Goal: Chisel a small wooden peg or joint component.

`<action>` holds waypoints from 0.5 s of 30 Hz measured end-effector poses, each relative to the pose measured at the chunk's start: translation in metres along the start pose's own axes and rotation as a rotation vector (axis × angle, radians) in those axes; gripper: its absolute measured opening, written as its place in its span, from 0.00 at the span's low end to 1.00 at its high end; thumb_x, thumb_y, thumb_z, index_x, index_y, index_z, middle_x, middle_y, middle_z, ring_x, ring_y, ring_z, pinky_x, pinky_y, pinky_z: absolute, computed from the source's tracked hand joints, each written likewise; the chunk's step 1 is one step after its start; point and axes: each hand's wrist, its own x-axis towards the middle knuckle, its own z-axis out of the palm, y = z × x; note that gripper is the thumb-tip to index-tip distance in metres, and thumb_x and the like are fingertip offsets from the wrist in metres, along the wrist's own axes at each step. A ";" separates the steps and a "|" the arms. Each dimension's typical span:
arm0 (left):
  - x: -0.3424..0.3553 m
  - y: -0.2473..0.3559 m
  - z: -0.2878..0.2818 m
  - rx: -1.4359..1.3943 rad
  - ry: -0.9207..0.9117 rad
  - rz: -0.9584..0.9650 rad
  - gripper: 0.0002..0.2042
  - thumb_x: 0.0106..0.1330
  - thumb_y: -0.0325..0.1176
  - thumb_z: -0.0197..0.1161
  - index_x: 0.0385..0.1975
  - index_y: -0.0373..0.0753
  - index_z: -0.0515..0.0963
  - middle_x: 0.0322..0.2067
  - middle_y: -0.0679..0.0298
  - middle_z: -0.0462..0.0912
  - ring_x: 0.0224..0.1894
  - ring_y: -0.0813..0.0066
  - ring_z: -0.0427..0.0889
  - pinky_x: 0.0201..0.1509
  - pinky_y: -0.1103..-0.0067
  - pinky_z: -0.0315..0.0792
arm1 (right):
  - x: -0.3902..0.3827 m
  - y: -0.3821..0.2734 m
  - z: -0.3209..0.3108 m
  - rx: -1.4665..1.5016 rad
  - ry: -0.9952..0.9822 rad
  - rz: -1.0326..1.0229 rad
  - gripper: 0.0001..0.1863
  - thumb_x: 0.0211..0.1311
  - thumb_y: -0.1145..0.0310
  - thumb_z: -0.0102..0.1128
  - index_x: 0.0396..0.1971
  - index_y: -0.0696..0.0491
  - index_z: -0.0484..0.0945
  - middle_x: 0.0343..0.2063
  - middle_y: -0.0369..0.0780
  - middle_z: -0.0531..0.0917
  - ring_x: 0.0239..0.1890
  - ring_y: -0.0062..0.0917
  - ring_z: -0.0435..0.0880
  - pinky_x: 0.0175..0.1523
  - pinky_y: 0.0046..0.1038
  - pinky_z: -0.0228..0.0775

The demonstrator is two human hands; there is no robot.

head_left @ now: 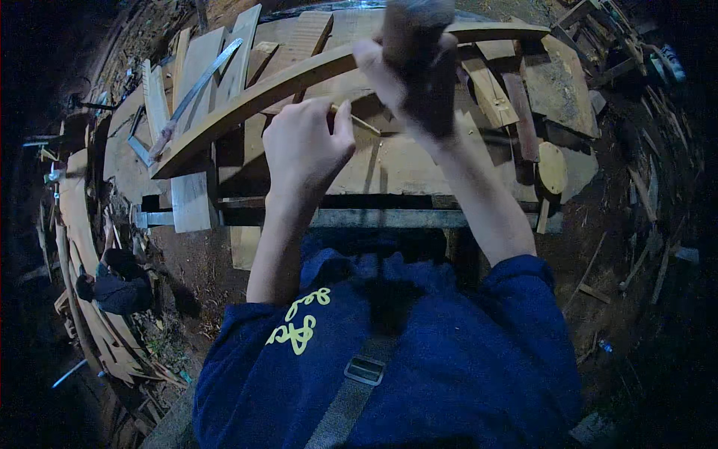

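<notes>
My left hand (pixel 308 146) is closed above the middle of the workbench, with a thin pale wooden stick (pixel 365 125) poking out between thumb and forefinger. To its right, my right hand (pixel 404 86) is raised and smeared by motion. Its fingers wrap round a dark, blocky wooden piece (pixel 419 26) that reaches the top edge of view; its exact kind is unclear. A long curved wooden beam (pixel 247 105) arcs across the bench beyond my left hand. My right hand and the dark block hide part of that beam.
On the left lies a long metal blade with a handle (pixel 198 90) over loose boards (pixel 191 202). A round wooden piece (pixel 553 168) sits at the right bench edge, near short blocks (pixel 490 97). Another person (pixel 123 288) crouches at far left beside long planks (pixel 82 217).
</notes>
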 end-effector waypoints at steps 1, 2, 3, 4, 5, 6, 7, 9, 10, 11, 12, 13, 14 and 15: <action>0.003 -0.001 0.002 0.000 0.000 0.047 0.16 0.61 0.42 0.57 0.19 0.35 0.78 0.21 0.51 0.80 0.28 0.51 0.81 0.34 0.63 0.73 | 0.002 0.002 -0.003 -0.017 -0.009 0.013 0.08 0.53 0.70 0.61 0.19 0.57 0.76 0.10 0.31 0.74 0.13 0.14 0.73 0.18 0.21 0.63; 0.006 -0.001 0.004 -0.001 0.002 0.095 0.16 0.61 0.43 0.57 0.19 0.36 0.78 0.21 0.51 0.79 0.28 0.52 0.80 0.34 0.63 0.73 | 0.003 0.003 -0.003 0.033 -0.008 0.094 0.08 0.52 0.70 0.61 0.19 0.58 0.76 0.10 0.31 0.75 0.14 0.15 0.73 0.19 0.21 0.64; 0.008 -0.002 0.007 -0.002 0.002 0.097 0.16 0.61 0.43 0.57 0.19 0.36 0.78 0.21 0.51 0.79 0.28 0.52 0.80 0.34 0.63 0.73 | 0.002 0.003 -0.004 0.083 -0.002 0.176 0.08 0.52 0.71 0.61 0.20 0.58 0.76 0.10 0.31 0.75 0.14 0.15 0.74 0.19 0.21 0.65; 0.010 -0.002 0.010 -0.042 -0.018 0.147 0.16 0.62 0.43 0.57 0.19 0.36 0.78 0.20 0.52 0.79 0.28 0.52 0.80 0.34 0.63 0.73 | 0.002 0.004 -0.002 -0.021 0.009 -0.003 0.07 0.53 0.71 0.61 0.20 0.58 0.76 0.11 0.32 0.75 0.14 0.14 0.73 0.19 0.21 0.65; 0.011 -0.003 0.014 -0.086 -0.013 0.213 0.17 0.62 0.43 0.57 0.19 0.36 0.77 0.20 0.52 0.79 0.27 0.52 0.80 0.34 0.63 0.73 | -0.001 0.004 0.000 -0.072 0.013 -0.090 0.07 0.53 0.71 0.61 0.20 0.58 0.76 0.11 0.32 0.75 0.13 0.14 0.73 0.18 0.21 0.65; 0.011 -0.004 0.018 -0.080 -0.042 0.195 0.17 0.62 0.43 0.57 0.19 0.36 0.77 0.20 0.52 0.79 0.27 0.52 0.80 0.34 0.63 0.73 | -0.002 0.004 0.003 -0.123 0.021 -0.178 0.07 0.53 0.72 0.61 0.20 0.58 0.76 0.11 0.32 0.75 0.13 0.14 0.73 0.18 0.21 0.65; 0.011 -0.004 0.023 -0.070 -0.034 0.249 0.16 0.63 0.43 0.57 0.19 0.36 0.76 0.19 0.53 0.78 0.27 0.53 0.80 0.33 0.64 0.73 | -0.004 0.004 0.004 0.028 0.033 0.031 0.06 0.51 0.72 0.61 0.20 0.57 0.75 0.12 0.35 0.76 0.13 0.16 0.73 0.20 0.23 0.66; 0.009 -0.006 0.031 -0.113 -0.068 0.270 0.15 0.64 0.39 0.58 0.19 0.36 0.74 0.17 0.54 0.76 0.24 0.56 0.79 0.30 0.67 0.72 | -0.005 0.003 0.003 0.165 0.097 0.030 0.08 0.54 0.72 0.61 0.19 0.57 0.75 0.10 0.32 0.74 0.10 0.13 0.71 0.16 0.20 0.62; 0.008 -0.008 0.035 -0.117 -0.047 0.292 0.15 0.64 0.39 0.58 0.19 0.36 0.74 0.17 0.54 0.76 0.24 0.56 0.79 0.30 0.67 0.72 | -0.005 0.002 0.002 0.162 0.101 0.035 0.08 0.54 0.72 0.61 0.19 0.57 0.75 0.10 0.32 0.74 0.10 0.13 0.71 0.16 0.20 0.62; 0.007 -0.010 0.037 -0.170 -0.031 0.252 0.15 0.63 0.38 0.59 0.19 0.35 0.74 0.17 0.54 0.76 0.23 0.57 0.79 0.29 0.68 0.71 | -0.003 0.002 -0.002 0.152 0.090 0.156 0.08 0.54 0.72 0.61 0.18 0.57 0.75 0.10 0.32 0.74 0.11 0.13 0.72 0.17 0.19 0.63; 0.006 -0.012 0.038 -0.222 -0.024 0.200 0.15 0.63 0.37 0.60 0.19 0.35 0.73 0.16 0.55 0.75 0.22 0.58 0.78 0.28 0.69 0.70 | -0.002 0.001 -0.006 0.153 0.115 0.262 0.09 0.54 0.72 0.61 0.18 0.56 0.74 0.10 0.32 0.74 0.12 0.13 0.72 0.17 0.19 0.63; 0.005 -0.013 0.040 -0.313 -0.006 0.184 0.14 0.63 0.36 0.61 0.19 0.34 0.74 0.16 0.55 0.75 0.20 0.58 0.77 0.27 0.69 0.69 | -0.001 0.000 -0.008 0.117 0.086 0.206 0.09 0.54 0.72 0.61 0.17 0.56 0.74 0.10 0.32 0.74 0.12 0.13 0.72 0.18 0.18 0.62; 0.005 -0.014 0.040 -0.316 0.005 0.196 0.14 0.63 0.36 0.61 0.19 0.34 0.74 0.16 0.55 0.75 0.20 0.58 0.77 0.27 0.69 0.69 | 0.001 -0.001 -0.012 0.099 0.083 0.231 0.10 0.54 0.72 0.61 0.16 0.56 0.73 0.10 0.32 0.74 0.13 0.12 0.73 0.19 0.18 0.62; 0.004 -0.016 0.040 -0.294 -0.009 0.189 0.14 0.63 0.36 0.61 0.19 0.34 0.74 0.16 0.54 0.75 0.20 0.58 0.77 0.27 0.69 0.69 | -0.002 -0.005 -0.012 0.184 0.113 0.436 0.06 0.52 0.72 0.62 0.23 0.53 0.73 0.16 0.35 0.71 0.19 0.21 0.72 0.26 0.26 0.60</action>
